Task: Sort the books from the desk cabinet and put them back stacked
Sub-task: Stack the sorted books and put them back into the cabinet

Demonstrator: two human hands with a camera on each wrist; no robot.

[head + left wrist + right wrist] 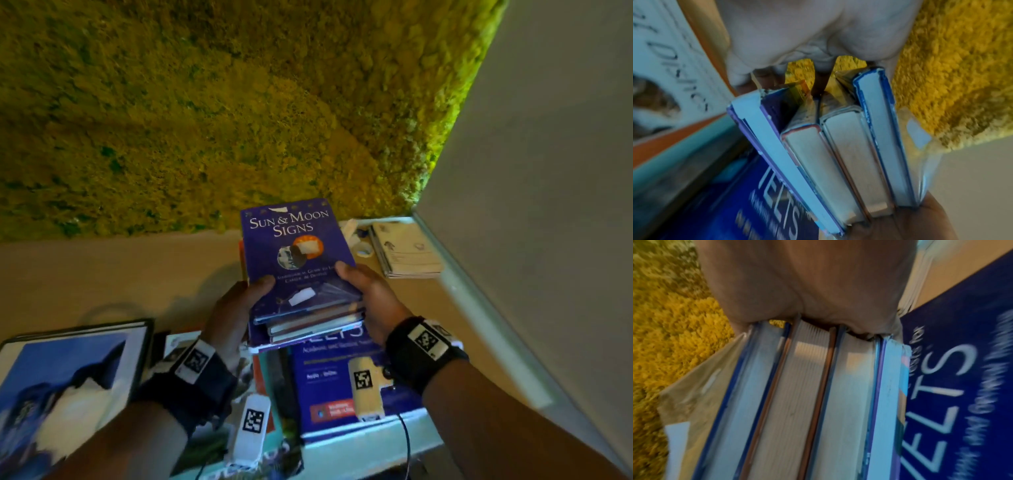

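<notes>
1. The person holds a small stack of books [301,294] between both hands, above the near end of the counter [102,274].
2. The top book of the stack is purple, its cover reading "Sun & Moon Signs" [294,240], with a sun-and-moon picture and a pale sticker near its lower edge.
3. The wrist views show four books in the stack, pale page edges side by side: two blue-covered outer ones and two with reddish-brown boards between.
4. The left hand [236,315] grips the stack's left side, thumb curled over the top cover, fingers underneath.
5. The right hand [370,298] grips the right side the same way, thumb on the cover.
6. Just beneath the stack lies a large blue IELTS book [342,387] on other flat books.
7. Left of the stack lies a picture book [68,383] with a blue and white cover.
8. Right of it, against the wall, lies a pile of pale notebooks [404,250].
</notes>
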